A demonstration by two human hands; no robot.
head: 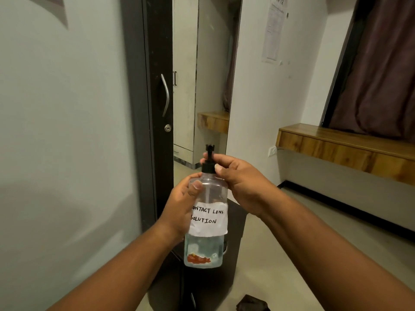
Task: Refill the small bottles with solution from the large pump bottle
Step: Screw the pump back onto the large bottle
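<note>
I hold the large clear pump bottle [207, 225] upright in the air in front of me. It carries a white paper label reading "CONTACT LENS SOLUTION" and is partly filled with clear liquid. My left hand [182, 205] wraps around the bottle's body from the left. My right hand [238, 178] pinches the black pump cap [208, 163] at the neck with thumb and fingers. No small bottles are in view.
A dark cabinet door with a metal handle [165, 95] stands straight ahead, a pale wall panel to its left. A low dark cabinet [233, 223] sits under the bottle. A wooden ledge [345, 144] runs along the right wall below a dark curtain. A dark object [252, 303] lies on the floor.
</note>
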